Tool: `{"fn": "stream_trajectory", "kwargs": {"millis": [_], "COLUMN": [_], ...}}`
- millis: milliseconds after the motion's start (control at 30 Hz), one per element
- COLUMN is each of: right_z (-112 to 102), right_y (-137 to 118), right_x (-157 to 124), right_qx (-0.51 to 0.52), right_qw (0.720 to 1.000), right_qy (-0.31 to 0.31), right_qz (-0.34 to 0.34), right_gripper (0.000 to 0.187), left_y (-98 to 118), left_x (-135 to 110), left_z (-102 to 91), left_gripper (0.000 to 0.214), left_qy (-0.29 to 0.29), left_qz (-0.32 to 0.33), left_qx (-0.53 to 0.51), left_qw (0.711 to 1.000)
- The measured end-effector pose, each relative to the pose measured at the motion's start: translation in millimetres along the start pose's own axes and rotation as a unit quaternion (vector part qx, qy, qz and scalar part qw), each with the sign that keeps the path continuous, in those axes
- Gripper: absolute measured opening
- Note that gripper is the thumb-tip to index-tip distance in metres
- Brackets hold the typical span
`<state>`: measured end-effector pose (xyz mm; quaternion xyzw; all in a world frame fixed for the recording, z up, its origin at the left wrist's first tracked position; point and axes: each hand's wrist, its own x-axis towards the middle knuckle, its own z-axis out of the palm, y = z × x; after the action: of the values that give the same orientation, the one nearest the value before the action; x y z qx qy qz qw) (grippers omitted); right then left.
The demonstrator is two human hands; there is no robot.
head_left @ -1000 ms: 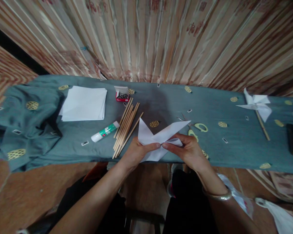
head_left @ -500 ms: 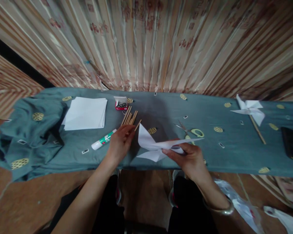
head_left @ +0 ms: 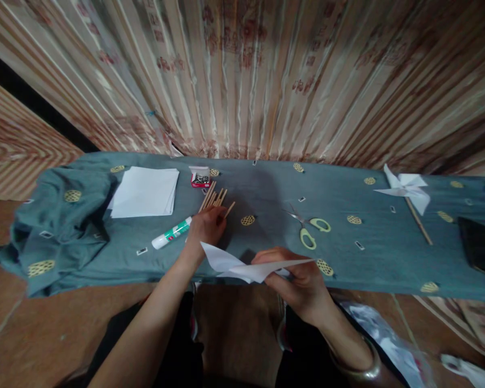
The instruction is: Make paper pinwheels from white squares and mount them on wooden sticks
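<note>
My left hand (head_left: 207,225) is closed over the near ends of several thin wooden sticks (head_left: 213,197). One stick (head_left: 230,209) juts out past its fingertips, apart from the bunch. At the table's front edge, my right hand (head_left: 297,280) grips a folded white paper pinwheel (head_left: 248,268) whose blades spread to the left and right. The fingers hide part of its middle. Just left of my left hand lies a white and green glue stick (head_left: 172,233). Scissors with light green handles (head_left: 307,226) rest with blades parted, beyond my right hand.
A stack of white paper sheets (head_left: 144,191) lies at left, near bunched cloth (head_left: 64,226). An open red box of small metal pins (head_left: 200,177) stands at the back. On the right are a pinwheel on a stick (head_left: 408,187) and a dark phone (head_left: 479,245).
My right hand has drawn the paper pinwheel down toward me and slightly left, uncovering the scissors' handles. My left hand stays at the sticks. The view has shifted a little.
</note>
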<state>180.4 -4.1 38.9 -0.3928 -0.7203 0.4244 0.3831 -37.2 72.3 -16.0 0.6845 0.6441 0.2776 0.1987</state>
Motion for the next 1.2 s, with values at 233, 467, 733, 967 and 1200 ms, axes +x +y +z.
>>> {"fn": "stream_trajectory", "kwargs": {"millis": [233, 467, 733, 967, 1200], "right_z": [-7.2, -16.8, -18.6, -16.6, -16.3], "right_y": [-4.4, -24.8, -40.9, -53.1, -55.4], "right_x": [-5.1, -16.0, -13.2, -7.4, -6.0], "right_qx": [0.021, 0.003, -0.068, -0.108, -0.117], "right_qw": [0.999, 0.996, 0.986, 0.973, 0.973], "right_qy": [0.03, 0.046, 0.092, 0.112, 0.116], "right_qz": [-0.012, -0.082, -0.118, -0.171, -0.162], "right_gripper": [0.012, 0.016, 0.021, 0.025, 0.02], "left_y": [31.5, 70.1, 80.6, 83.9, 73.3], "left_x": [-10.3, -44.1, -64.0, -69.5, -74.5], "left_z": [-7.7, -22.1, -31.7, -40.4, -43.4], "left_gripper": [0.027, 0.031, 0.015, 0.012, 0.018], "left_qy": [0.018, -0.057, -0.118, -0.131, -0.173], "left_qz": [-0.114, -0.2, -0.099, -0.099, -0.021], "left_qx": [-0.443, -0.574, -0.523, -0.537, -0.493], "left_qw": [0.889, 0.792, 0.838, 0.827, 0.852]}}
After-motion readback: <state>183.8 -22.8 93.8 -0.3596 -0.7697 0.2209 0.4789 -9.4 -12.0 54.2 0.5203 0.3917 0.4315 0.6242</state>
